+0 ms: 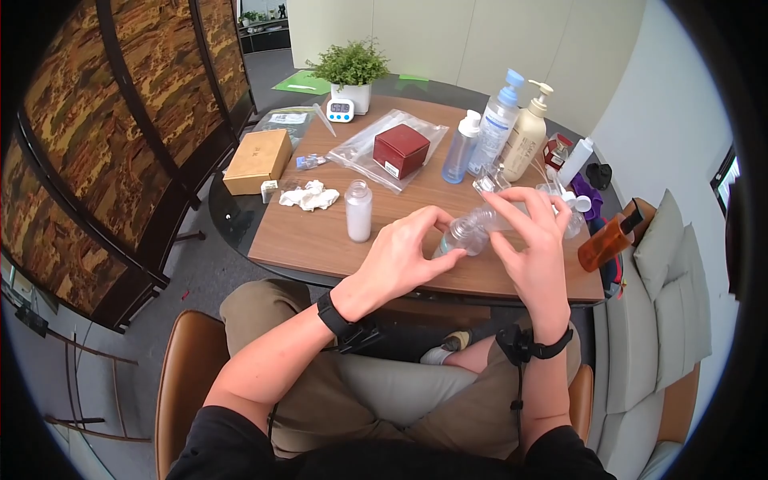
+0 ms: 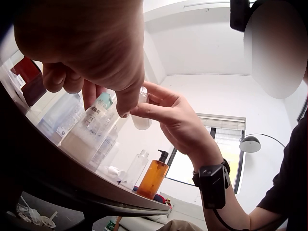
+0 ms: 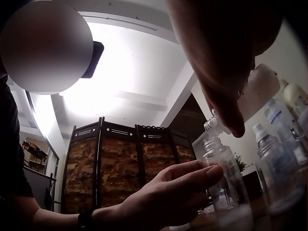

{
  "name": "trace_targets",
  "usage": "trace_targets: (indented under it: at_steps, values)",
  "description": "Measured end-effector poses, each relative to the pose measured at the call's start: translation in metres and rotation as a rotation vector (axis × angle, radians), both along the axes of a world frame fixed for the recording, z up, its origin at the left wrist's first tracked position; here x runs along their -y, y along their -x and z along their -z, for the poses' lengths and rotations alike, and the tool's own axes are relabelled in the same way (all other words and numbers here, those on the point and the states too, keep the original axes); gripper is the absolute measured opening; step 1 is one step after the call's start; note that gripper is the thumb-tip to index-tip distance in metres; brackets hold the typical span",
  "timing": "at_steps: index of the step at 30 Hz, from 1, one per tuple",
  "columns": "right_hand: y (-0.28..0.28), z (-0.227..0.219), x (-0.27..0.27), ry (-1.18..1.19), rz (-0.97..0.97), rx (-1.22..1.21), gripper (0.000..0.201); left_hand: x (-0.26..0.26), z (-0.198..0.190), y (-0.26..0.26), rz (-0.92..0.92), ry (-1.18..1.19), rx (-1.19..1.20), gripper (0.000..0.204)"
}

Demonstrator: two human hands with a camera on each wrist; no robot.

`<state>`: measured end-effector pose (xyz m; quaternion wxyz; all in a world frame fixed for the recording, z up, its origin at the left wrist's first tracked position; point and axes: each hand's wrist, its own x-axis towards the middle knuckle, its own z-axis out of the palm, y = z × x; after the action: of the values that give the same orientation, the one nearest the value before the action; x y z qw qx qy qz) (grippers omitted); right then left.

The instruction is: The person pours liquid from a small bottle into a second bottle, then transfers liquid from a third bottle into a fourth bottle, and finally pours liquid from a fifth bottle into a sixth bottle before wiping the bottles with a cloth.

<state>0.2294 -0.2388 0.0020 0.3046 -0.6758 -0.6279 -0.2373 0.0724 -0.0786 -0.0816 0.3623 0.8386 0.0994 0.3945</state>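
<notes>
My left hand (image 1: 396, 248) holds a clear bottle (image 3: 230, 192) upright, thumb and fingers round its upper part. White liquid lies low in that bottle. Above it, my right hand (image 1: 532, 244) grips a second clear bottle (image 3: 262, 89), tilted with its neck pointing down at the upright one's mouth. The two threaded necks meet or nearly meet in the right wrist view. Most of the tilted bottle hides behind the right hand's fingers in the head view. Left of my hands stands an uncapped bottle (image 1: 359, 214) with whitish contents.
Crumpled tissue (image 1: 310, 196), a cardboard box (image 1: 258, 162) and a dark red box (image 1: 401, 150) on a plastic bag lie further back. A blue pump bottle (image 1: 462, 148) and a cream pump bottle (image 1: 524, 136) stand behind my right hand. An amber bottle (image 1: 606, 244) is at the right edge.
</notes>
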Motion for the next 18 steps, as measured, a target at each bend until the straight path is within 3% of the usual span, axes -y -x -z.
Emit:
trace_targets:
  at_steps: [18]
  values:
    - [0.0002, 0.0011, -0.0007, 0.009, 0.008, -0.011, 0.049, 0.0002, 0.0, -0.0005, -0.013, -0.011, 0.006, 0.052]
